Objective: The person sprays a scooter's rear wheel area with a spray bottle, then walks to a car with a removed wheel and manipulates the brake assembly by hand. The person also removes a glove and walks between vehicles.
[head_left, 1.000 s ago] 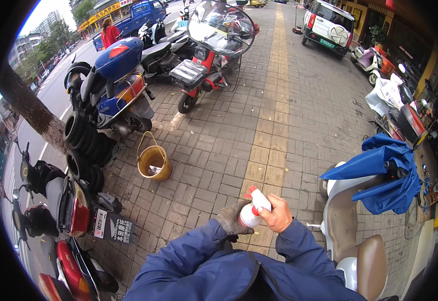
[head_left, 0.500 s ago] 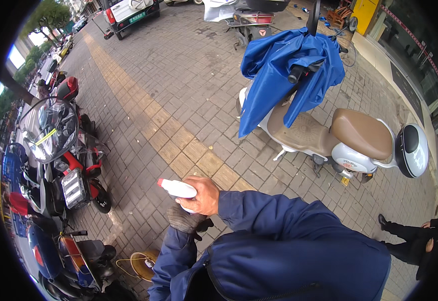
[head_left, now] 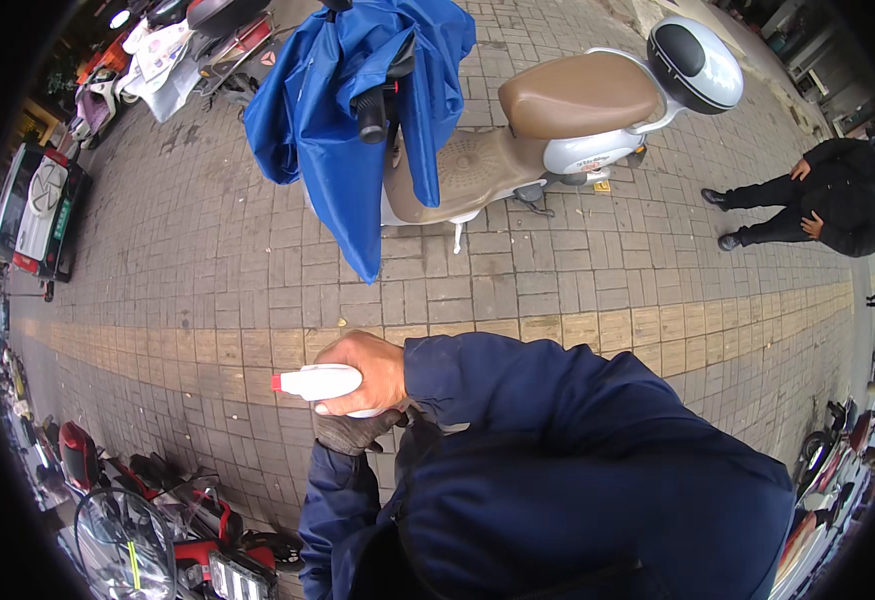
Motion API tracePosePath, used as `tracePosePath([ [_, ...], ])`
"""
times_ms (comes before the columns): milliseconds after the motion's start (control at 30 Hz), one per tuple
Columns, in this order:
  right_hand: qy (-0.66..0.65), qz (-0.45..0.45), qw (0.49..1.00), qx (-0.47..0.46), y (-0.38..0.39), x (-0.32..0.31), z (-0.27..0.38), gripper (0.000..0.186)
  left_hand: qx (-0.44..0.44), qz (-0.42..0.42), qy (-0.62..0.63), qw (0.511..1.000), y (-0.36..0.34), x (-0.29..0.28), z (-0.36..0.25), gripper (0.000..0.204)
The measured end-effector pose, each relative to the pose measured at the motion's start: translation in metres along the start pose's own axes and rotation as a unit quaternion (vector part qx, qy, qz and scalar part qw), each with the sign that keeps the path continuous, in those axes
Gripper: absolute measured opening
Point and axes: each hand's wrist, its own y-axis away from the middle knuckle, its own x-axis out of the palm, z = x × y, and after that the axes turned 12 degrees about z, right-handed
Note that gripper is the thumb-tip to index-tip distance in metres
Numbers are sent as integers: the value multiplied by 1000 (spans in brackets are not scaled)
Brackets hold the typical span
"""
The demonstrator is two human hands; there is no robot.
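My right hand (head_left: 367, 368) is bare and closed round the top of a white spray bottle (head_left: 319, 383) with a red nozzle pointing left. My left hand (head_left: 347, 430), in a grey-brown glove, is closed round the lower part of the bottle, mostly hidden beneath the right hand. Beyond my hands stands a white scooter (head_left: 582, 155) with a brown seat, its front draped in a blue cover (head_left: 312, 140).
A person (head_left: 842, 200) in black stands at right. A white car (head_left: 37, 210) is at far left. More scooters (head_left: 222, 60) are parked at upper left and lower left (head_left: 187, 540). A yellow tactile strip (head_left: 597, 340) crosses the paved sidewalk.
The view has swung right: the white scooter moved from the right side to ahead of my hands, and the person in black has come into sight. Both hands still hold the bottle.
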Motion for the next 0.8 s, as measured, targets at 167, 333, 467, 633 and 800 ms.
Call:
tracePosePath([
  [167,135,-212,967,50,31,19,7,28,31,161,-248,955,-39,4,21,65],
  [333,39,-372,924,77,84,63,8,29,84,246,-74,963,-28,24,14,85],
  [467,-67,-505,849,141,140,92,1,35,-22,221,43,974,-4,37,7,74],
  [633,44,-606,770,195,247,117,-8,35,-202,92,209,952,2,51,43,40],
  [800,123,-655,714,214,368,149,-18,33,-429,168,260,848,43,72,110,31],
])
